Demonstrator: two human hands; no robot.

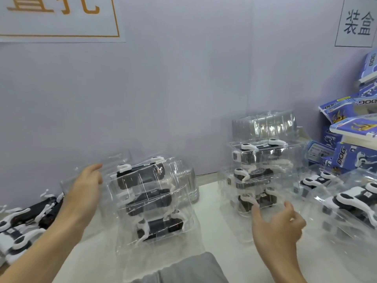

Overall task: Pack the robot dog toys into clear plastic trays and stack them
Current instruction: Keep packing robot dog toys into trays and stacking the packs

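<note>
A stack of three clear plastic trays (151,201), each with a black-and-white robot dog toy inside, stands at the centre-left of the white table. My left hand (85,186) touches its left side with straight fingers. A second stack of packed trays (263,172) stands at the centre-right. My right hand (275,223) hovers just in front of its lowest tray with fingers spread and relaxed, holding nothing. Loose robot dog toys (24,223) lie in a heap at the far left.
Empty clear trays (265,125) stand against the wall behind the right stack. More packed trays (350,203) lie at the right. Blue printed dog boxes (350,127) are piled at the far right. The pale wall (183,88) runs close behind the table.
</note>
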